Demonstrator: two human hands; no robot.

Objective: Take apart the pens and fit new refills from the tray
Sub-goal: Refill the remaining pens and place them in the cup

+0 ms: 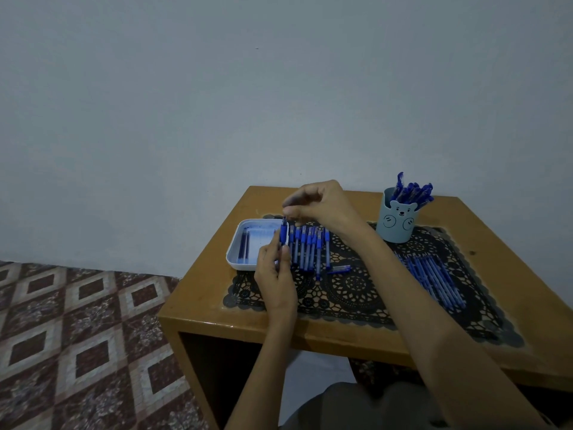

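Two bare hands meet above the left part of a small wooden table (210,274) that stands against a plain pale wall (217,103), with patterned floor tiles (77,336) to its left. Most of the tabletop lies under a black lace mat (356,293). At the mat's far right corner stands a pale blue cup (397,221) with a bear face, stuffed with blue capped pens (410,192). Nearer, on the right of the mat, lies a fan of thin blue sticks (434,277); whether they are pens or refills is unclear. A row of blue pens (308,246) lies side by side mid-mat, with one short blue piece (339,269) just beside them. The right forearm crosses over the mat. A white tray (235,246) on the table's left edge holds a few dark refills (244,246). The left hand (276,274) grips one blue pen (283,235) upright, between tray and row, while the right hand (322,201) pinches its top end with curled fingertips.
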